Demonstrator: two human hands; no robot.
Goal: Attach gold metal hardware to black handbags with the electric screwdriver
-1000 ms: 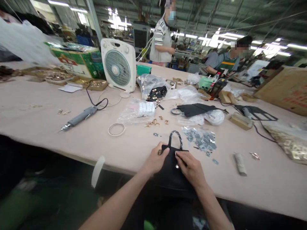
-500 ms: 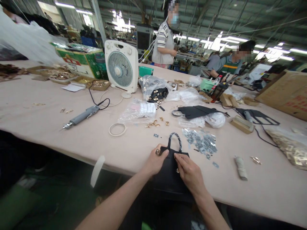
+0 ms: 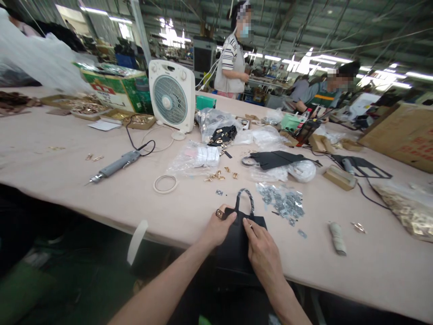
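A small black handbag stands at the table's near edge, its looped handle wrapped in clear film. My left hand is closed on the bag's upper left edge, thumb on the front face. A brown and gold ring-shaped piece shows at its fingers; whether it is worn or held is unclear. Against the front panel below the handle, my right hand pinches a small gold-coloured metal piece, mostly hidden by the fingers. Beyond the bag lie gold metal fittings and grey metal plates.
An electric screwdriver and a tape roll lie to the left. Farther back stand a white box fan and a green carton. Another black bag lies beyond the plates. Two people are across the table.
My right hand has shifted slightly left and in along the bag's front. The gold glint below its fingers no longer shows there. My left hand keeps its hold.
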